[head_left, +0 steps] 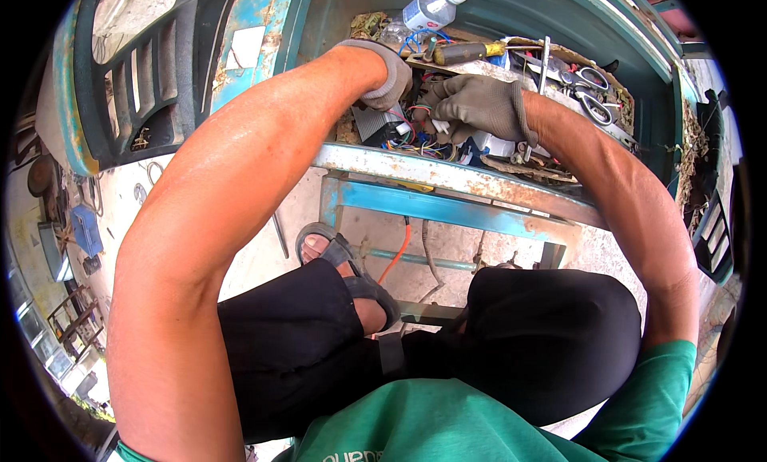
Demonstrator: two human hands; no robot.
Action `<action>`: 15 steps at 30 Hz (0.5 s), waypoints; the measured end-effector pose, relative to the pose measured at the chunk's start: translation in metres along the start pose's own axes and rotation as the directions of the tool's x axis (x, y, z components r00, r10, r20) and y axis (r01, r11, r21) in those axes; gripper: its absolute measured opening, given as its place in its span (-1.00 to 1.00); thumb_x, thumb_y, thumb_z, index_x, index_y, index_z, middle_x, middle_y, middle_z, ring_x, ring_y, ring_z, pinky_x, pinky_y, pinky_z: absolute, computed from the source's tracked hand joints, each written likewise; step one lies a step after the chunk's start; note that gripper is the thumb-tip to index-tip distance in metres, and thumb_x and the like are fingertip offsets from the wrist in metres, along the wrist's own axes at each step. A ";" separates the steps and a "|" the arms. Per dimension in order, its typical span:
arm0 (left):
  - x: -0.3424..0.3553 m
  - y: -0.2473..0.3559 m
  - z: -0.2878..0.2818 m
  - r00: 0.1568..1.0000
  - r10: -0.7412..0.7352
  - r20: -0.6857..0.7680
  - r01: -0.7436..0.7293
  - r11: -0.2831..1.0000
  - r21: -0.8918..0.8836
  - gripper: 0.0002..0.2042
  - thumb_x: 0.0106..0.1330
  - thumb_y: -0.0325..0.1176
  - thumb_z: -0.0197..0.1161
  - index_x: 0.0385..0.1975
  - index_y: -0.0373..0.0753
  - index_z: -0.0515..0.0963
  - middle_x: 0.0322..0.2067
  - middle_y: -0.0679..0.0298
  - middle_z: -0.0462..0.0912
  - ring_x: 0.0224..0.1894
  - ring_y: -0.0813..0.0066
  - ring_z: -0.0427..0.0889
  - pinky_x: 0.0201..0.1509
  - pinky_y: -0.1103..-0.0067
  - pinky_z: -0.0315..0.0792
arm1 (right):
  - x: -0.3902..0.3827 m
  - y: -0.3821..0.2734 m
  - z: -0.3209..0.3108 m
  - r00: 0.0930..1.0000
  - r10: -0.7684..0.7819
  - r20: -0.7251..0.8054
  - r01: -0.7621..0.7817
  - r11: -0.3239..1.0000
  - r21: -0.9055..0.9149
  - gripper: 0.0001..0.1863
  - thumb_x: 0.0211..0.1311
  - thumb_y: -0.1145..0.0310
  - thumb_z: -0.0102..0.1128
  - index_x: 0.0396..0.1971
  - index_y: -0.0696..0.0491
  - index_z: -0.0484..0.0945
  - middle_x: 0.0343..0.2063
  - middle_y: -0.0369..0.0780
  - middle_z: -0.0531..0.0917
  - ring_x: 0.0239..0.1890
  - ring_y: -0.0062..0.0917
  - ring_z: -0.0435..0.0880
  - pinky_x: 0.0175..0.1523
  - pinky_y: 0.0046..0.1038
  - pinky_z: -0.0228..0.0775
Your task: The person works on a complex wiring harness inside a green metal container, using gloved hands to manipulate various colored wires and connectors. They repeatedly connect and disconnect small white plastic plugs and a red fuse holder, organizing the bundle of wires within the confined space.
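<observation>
My left hand (pixel 387 80) in a grey glove is low among wires beside a grey ribbed metal part (pixel 373 127); its fingertips are hidden. My right hand (pixel 479 108), also gloved, has its fingers bent round a small white connector (pixel 439 126) on the colored wires (pixel 431 146). A yellow-and-black screwdriver (pixel 467 51) lies just above my hands, and a plastic bottle (pixel 429 11) rests behind it. To the right are scissors (pixel 594 104) and a steel bar (pixel 545 67), all inside the rusty teal metal compartment (pixel 649 32).
The compartment's rusty front rail (pixel 471 182) crosses above my knees, with a blue crossbar (pixel 431 210) below. A black slotted panel (pixel 140 95) stands at upper left. An orange hose (pixel 397 254) hangs near my sandalled foot (pixel 323 254). A blue box (pixel 86 230) sits at far left.
</observation>
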State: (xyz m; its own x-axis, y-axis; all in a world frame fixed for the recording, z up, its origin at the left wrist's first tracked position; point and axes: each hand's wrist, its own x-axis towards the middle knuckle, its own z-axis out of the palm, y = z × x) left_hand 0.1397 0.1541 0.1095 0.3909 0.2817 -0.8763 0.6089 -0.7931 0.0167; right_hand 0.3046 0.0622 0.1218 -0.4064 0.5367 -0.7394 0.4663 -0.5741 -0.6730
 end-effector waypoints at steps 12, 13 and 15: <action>-0.011 0.008 -0.003 0.999 0.028 -0.042 -0.029 0.999 -0.024 -0.43 0.14 -0.41 0.21 0.25 -0.01 0.62 0.05 0.03 0.74 0.13 0.03 0.70 0.17 0.24 0.58 | -0.003 0.008 -0.005 0.998 -0.055 0.033 0.050 0.990 0.131 -0.63 0.36 0.40 0.20 0.11 0.21 0.63 -0.11 -0.18 0.77 -0.15 -0.57 0.77 -0.05 -0.52 0.70; -0.013 0.010 -0.006 0.999 0.026 -0.030 -0.027 0.999 -0.028 -0.43 0.15 -0.41 0.21 0.25 -0.01 0.62 0.07 0.03 0.74 0.14 0.03 0.69 0.18 0.24 0.57 | -0.001 0.012 -0.007 0.998 -0.050 0.032 0.045 0.990 0.130 -0.64 0.37 0.40 0.19 0.10 0.20 0.64 -0.11 -0.18 0.77 -0.15 -0.57 0.77 -0.05 -0.52 0.71; -0.013 0.010 -0.008 0.999 0.026 -0.020 -0.027 0.998 -0.048 -0.43 0.14 -0.43 0.19 0.25 -0.01 0.62 0.11 0.03 0.72 0.19 0.04 0.67 0.21 0.24 0.56 | -0.006 0.008 -0.008 0.999 -0.039 0.037 0.035 0.992 0.122 -0.66 0.36 0.40 0.20 0.07 0.19 0.65 -0.13 -0.18 0.77 -0.17 -0.55 0.77 -0.06 -0.52 0.71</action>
State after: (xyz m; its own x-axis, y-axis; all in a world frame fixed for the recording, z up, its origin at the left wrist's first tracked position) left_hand 0.1465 0.1468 0.1251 0.4204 0.2722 -0.8656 0.6309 -0.7733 0.0632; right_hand 0.3173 0.0590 0.1211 -0.4533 0.5356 -0.7125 0.3526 -0.6264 -0.6952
